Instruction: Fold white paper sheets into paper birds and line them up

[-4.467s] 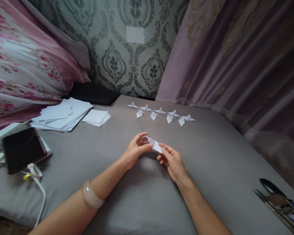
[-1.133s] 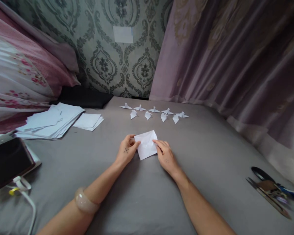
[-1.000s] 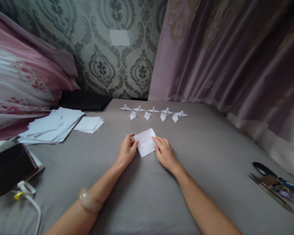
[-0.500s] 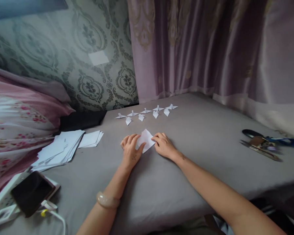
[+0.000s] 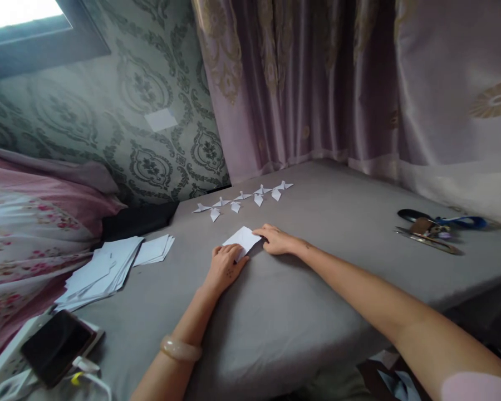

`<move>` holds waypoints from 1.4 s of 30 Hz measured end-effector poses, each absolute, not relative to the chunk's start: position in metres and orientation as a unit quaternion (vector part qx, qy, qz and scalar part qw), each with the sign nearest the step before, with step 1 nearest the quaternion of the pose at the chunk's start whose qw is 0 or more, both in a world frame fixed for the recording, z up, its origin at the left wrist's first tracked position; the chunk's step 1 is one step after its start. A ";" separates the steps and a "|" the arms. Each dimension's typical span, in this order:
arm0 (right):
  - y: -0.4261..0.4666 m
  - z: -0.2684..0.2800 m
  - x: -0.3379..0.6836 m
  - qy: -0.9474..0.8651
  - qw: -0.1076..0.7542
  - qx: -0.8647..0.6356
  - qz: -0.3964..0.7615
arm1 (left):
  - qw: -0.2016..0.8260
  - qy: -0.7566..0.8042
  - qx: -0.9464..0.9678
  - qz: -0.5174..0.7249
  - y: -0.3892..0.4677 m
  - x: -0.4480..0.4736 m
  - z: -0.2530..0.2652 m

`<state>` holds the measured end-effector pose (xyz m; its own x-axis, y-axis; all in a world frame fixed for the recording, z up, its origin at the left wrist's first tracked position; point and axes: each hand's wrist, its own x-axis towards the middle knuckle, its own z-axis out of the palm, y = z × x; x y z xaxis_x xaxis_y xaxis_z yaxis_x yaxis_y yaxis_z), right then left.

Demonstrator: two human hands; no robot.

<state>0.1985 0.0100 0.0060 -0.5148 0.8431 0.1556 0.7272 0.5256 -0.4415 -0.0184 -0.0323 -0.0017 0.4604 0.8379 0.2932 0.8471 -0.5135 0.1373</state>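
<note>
A small white sheet of paper (image 5: 242, 237) lies between my hands on the grey cloth. My left hand (image 5: 226, 264) is at its near left edge, with fingers over the paper and the thumb along the near side. At the right corner, my right hand (image 5: 274, 240) pinches the sheet between thumb and fingers. Beyond them stands a row of folded paper birds (image 5: 241, 196) with spread wings. Several small folded paper pieces (image 5: 235, 207) sit just in front of that row.
White paper sheets (image 5: 102, 273) and smaller squares (image 5: 153, 249) are stacked at left. A phone (image 5: 57, 346) rests on a power strip with a white cable (image 5: 102, 384). Scissors (image 5: 428, 241) and a blue strap (image 5: 467, 223) lie at right. Curtains (image 5: 317, 83) hang behind.
The paper has turned from a diamond to a flatter-lying position. My left hand has lowered onto its near edge, and my right hand has moved over its right corner. The head view has shifted.
</note>
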 end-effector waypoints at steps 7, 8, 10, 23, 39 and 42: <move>0.001 -0.001 0.200 -0.858 0.218 -0.438 0.157 | 0.047 -0.438 -0.891 -0.111 -0.038 -0.009 0.016; -0.002 -0.001 0.200 -0.857 0.223 -0.439 0.153 | 0.042 -0.432 -0.895 -0.103 -0.038 -0.007 0.017; -0.008 -0.002 0.200 -0.855 0.237 -0.439 0.142 | 0.031 -0.422 -0.902 -0.087 -0.036 -0.003 0.019; -0.016 -0.004 0.200 -0.833 0.277 -0.464 0.119 | -0.050 -0.501 -0.850 -0.156 -0.018 0.008 0.015; -0.017 -0.002 0.197 -0.813 0.288 -0.490 0.131 | -0.105 -0.506 -0.821 -0.243 -0.007 0.005 -0.001; -0.016 -0.002 0.196 -0.803 0.285 -0.504 0.143 | -0.116 -0.510 -0.813 -0.256 -0.006 0.005 -0.002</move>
<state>0.1965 -0.0160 -0.0021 -0.3299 0.8904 0.3136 0.7276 0.4515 -0.5165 0.0051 -0.0056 -0.0019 0.3479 0.8887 0.2985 0.7697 -0.4526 0.4503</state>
